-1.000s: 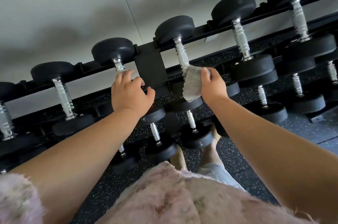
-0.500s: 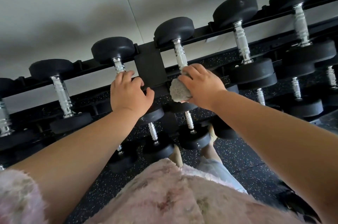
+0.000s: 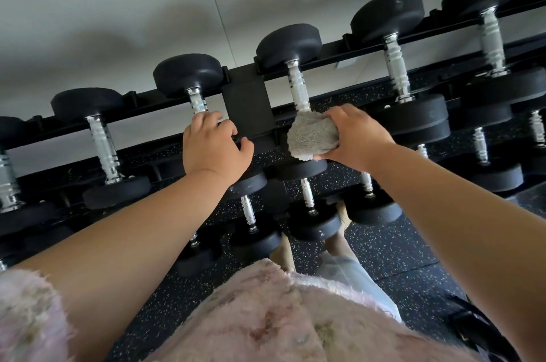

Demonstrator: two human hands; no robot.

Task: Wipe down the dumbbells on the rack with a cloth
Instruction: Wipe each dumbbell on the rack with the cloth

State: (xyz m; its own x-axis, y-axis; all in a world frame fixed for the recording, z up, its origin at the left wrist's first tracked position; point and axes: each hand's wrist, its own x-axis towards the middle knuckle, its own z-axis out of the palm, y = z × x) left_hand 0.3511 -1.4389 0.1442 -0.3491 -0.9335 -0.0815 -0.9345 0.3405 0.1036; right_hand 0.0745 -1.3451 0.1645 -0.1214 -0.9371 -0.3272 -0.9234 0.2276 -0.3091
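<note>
Right grip is clamped over the grey cloth, fingers and thumb curled round it. A second ago that cloth hung loose and flat off my fingers; now it's bunched into a wad and pressed onto the near end of the chrome handle of the top-row dumbbell, just at 3 o'clock of the rack post. Left grip hasn't budged: fingers curled over the lower handle of the neighbouring dumbbell at 9 o'clock of the post, thumb by the post, steadying me. I reckon the wipe is shifting from handle to near head, which is hidden under the cloth. The other dumbbells out towards 3 o'clock look yet to do.
</note>
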